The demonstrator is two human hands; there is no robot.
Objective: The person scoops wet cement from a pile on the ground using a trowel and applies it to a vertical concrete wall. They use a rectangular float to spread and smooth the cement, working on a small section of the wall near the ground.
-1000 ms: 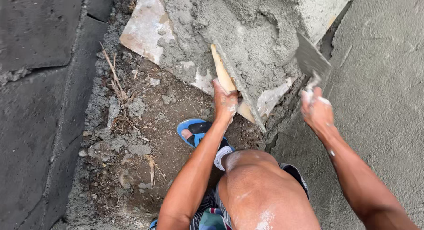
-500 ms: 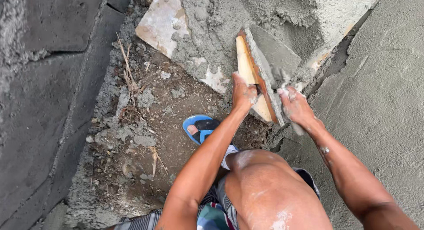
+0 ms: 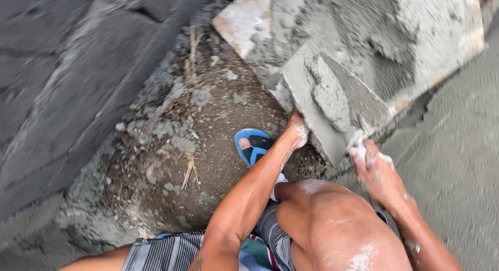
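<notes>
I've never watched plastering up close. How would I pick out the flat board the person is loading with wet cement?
Start at the big mortar heap on the pale sheet at the top. At its near edge, just above the blue sandal, the left hand holds up a tilted board while the right hand works a trowel against it. Unlike the loose heap, it is straight-edged and carries a small lump.

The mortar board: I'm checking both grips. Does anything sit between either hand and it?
Nothing visible does. The left hand touches the mortar board's lower edge directly. The right hand grips the trowel, which rests against the mortar.
</notes>
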